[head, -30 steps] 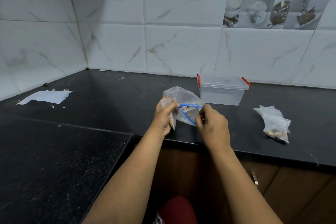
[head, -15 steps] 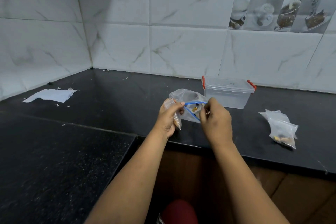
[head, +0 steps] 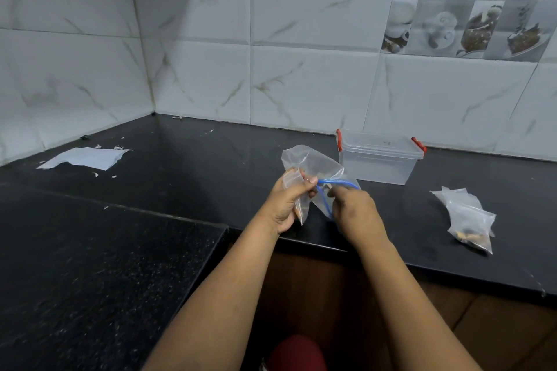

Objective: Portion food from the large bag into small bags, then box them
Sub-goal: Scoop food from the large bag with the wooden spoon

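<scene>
On the left of the black worktop (head: pixel 150 178) lies a torn white paper scrap (head: pixel 86 157), well clear of the work. The left hand (head: pixel 289 205) pinches a small clear bag (head: pixel 297 199) together with the edge of the large bag (head: pixel 313 169), which hangs in the air above the worktop's front edge. The right hand (head: pixel 354 211) has its fingers curled at the blue zip mouth (head: pixel 334 182) — reaching in or holding it wide, I cannot tell which. Both bags are thin and slack, so a slipped pinch could tip food onto the worktop or floor. Behind stands the lidded box (head: pixel 379 159) — still latched, it seems. Far right, filled small bags (head: pixel 468 220) lie near the edge.
</scene>
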